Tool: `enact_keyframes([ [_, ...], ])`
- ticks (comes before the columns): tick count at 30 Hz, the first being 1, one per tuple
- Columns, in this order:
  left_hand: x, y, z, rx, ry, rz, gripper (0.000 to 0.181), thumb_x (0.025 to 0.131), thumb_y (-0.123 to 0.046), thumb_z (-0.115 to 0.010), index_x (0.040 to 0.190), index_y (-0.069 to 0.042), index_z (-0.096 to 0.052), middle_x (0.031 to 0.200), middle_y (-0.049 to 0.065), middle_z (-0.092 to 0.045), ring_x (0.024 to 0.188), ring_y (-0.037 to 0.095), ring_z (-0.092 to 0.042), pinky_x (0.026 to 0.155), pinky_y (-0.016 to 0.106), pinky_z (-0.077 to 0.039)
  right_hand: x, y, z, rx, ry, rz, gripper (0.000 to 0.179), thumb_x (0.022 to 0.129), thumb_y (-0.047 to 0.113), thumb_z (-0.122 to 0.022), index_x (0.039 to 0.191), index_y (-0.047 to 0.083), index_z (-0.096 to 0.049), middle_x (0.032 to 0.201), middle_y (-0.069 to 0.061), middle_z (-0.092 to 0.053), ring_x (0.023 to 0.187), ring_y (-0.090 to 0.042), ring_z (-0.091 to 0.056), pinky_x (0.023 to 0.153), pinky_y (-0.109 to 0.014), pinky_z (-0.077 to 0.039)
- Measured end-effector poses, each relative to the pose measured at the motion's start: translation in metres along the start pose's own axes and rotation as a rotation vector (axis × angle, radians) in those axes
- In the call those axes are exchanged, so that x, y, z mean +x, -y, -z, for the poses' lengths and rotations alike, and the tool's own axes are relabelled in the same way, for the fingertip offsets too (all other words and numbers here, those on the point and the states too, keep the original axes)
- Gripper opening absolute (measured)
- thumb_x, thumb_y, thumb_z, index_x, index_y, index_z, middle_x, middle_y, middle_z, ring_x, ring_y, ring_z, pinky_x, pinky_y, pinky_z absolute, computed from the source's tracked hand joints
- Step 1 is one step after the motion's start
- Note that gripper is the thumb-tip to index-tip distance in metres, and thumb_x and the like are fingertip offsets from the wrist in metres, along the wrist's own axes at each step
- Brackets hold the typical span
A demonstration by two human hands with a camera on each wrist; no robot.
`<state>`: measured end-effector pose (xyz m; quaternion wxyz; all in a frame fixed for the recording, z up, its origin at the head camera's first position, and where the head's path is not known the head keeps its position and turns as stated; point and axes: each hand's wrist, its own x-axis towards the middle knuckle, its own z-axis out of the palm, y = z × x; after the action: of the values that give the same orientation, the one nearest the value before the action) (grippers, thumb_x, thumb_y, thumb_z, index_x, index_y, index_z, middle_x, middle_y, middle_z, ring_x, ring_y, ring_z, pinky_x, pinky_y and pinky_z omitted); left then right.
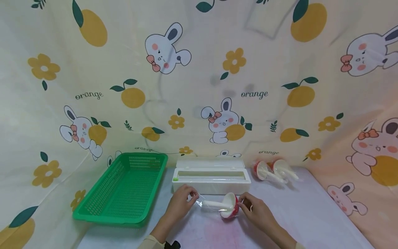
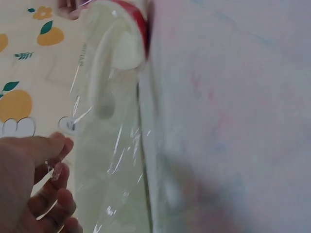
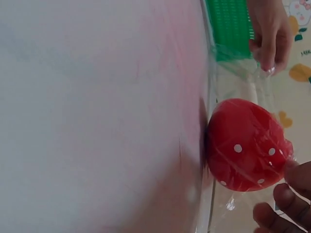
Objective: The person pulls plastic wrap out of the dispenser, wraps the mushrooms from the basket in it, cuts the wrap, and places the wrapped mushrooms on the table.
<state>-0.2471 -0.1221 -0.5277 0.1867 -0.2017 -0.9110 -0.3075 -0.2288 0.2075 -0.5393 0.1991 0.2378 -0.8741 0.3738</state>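
A small bowl [image 1: 229,207], white inside and red with white dots outside, lies tipped on its side on the table with a white spoon [image 1: 212,204] in it. Clear plastic film [image 2: 116,160] is around both. My left hand [image 1: 184,200] pinches the film's end beyond the spoon's handle. At the bowl's red base, my right hand [image 1: 256,211] pinches film between thumb and fingers. The right wrist view shows the dotted red outside [image 3: 248,145] close to the right fingertips. Just behind stands a white cling film dispenser [image 1: 211,188] with its lid raised.
A green plastic basket [image 1: 124,223] stands at the left. Back right, two more bowls [image 1: 259,169] with white spoons lie in clear film. Behind the table hangs a printed cloth [image 1: 199,86] with rabbits and oranges.
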Motion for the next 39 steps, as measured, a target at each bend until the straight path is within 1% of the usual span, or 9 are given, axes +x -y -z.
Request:
enact_keyframes([
  [4,0.003,-0.001,-0.013,0.040,-0.021,0.023,0.021,0.090,-0.016,-0.088,0.099,-0.020,-0.069,0.090,-0.007,-0.058,0.080,0.010,-0.055,0.068,0.025,-0.047,0.003,-0.003,-0.004,0.066,-0.006,0.070,0.025,0.092,0.003,-0.083,0.097,0.020,-0.065,0.074,0.014,-0.062,0.069,0.004,-0.054,0.056,-0.024,-0.049],
  [8,0.008,-0.005,-0.019,0.033,-0.013,0.041,0.030,0.088,-0.014,-0.089,0.100,-0.018,-0.062,0.087,-0.008,-0.057,0.075,0.005,-0.049,0.063,0.023,-0.043,0.006,-0.003,-0.006,0.099,-0.013,0.078,0.026,0.090,-0.002,-0.083,0.101,0.014,-0.065,0.082,0.010,-0.066,0.076,0.002,-0.059,0.059,-0.025,-0.053],
  [13,0.010,-0.009,-0.024,-0.084,0.056,0.064,0.022,0.094,-0.010,-0.083,0.096,-0.018,-0.062,0.091,-0.007,-0.064,0.077,0.004,-0.056,0.066,0.022,-0.050,0.009,-0.006,-0.009,0.124,-0.030,0.136,0.027,0.088,-0.006,-0.083,0.101,0.010,-0.067,0.088,0.006,-0.070,0.081,-0.003,-0.065,0.064,-0.025,-0.058],
  [16,0.007,-0.009,-0.025,-0.103,0.095,0.029,0.012,0.099,-0.012,-0.078,0.097,-0.019,-0.068,0.094,-0.007,-0.068,0.086,0.007,-0.063,0.076,0.026,-0.055,0.009,-0.008,-0.011,0.127,-0.035,0.168,0.026,0.088,-0.007,-0.083,0.101,0.010,-0.068,0.091,0.002,-0.071,0.084,-0.005,-0.067,0.066,-0.025,-0.059],
  [20,0.003,-0.008,-0.026,-0.012,0.107,-0.058,0.003,0.101,-0.016,-0.076,0.103,-0.018,-0.075,0.102,-0.005,-0.073,0.098,0.013,-0.067,0.087,0.034,-0.057,0.010,-0.011,-0.011,0.133,-0.050,0.155,0.026,0.088,-0.006,-0.084,0.101,0.010,-0.068,0.091,-0.002,-0.071,0.084,-0.005,-0.066,0.067,-0.027,-0.059],
  [25,0.001,-0.006,-0.026,0.044,0.176,-0.135,0.019,0.093,-0.009,-0.080,0.111,-0.014,-0.075,0.112,0.000,-0.073,0.110,0.022,-0.066,0.099,0.040,-0.054,0.013,-0.014,-0.012,0.132,-0.075,0.126,0.028,0.087,-0.006,-0.085,0.099,0.012,-0.067,0.090,0.006,-0.070,0.084,-0.003,-0.066,0.068,-0.031,-0.062],
  [30,0.003,-0.008,-0.030,0.118,0.252,-0.121,0.033,0.085,-0.014,-0.088,0.114,-0.017,-0.072,0.109,-0.006,-0.070,0.105,0.017,-0.062,0.095,0.037,-0.053,0.013,-0.016,-0.014,0.137,-0.087,0.155,0.031,0.083,-0.009,-0.086,0.098,0.012,-0.070,0.093,0.007,-0.069,0.085,-0.006,-0.067,0.066,-0.032,-0.062],
  [35,0.009,-0.012,-0.039,0.258,0.259,-0.091,0.038,0.082,-0.024,-0.094,0.108,-0.020,-0.067,0.103,-0.008,-0.065,0.098,0.015,-0.060,0.089,0.034,-0.053,0.012,-0.017,-0.016,0.196,-0.071,0.246,0.034,0.082,-0.012,-0.086,0.105,0.008,-0.070,0.100,-0.002,-0.069,0.089,-0.018,-0.068,0.067,-0.030,-0.062],
  [39,0.013,-0.014,-0.045,0.316,0.243,-0.065,0.038,0.081,-0.026,-0.095,0.103,-0.021,-0.063,0.099,-0.008,-0.064,0.093,0.015,-0.058,0.083,0.033,-0.052,0.012,-0.018,-0.018,0.244,-0.045,0.317,0.038,0.081,-0.013,-0.086,0.111,0.004,-0.070,0.106,-0.010,-0.068,0.094,-0.025,-0.069,0.070,-0.033,-0.064],
])
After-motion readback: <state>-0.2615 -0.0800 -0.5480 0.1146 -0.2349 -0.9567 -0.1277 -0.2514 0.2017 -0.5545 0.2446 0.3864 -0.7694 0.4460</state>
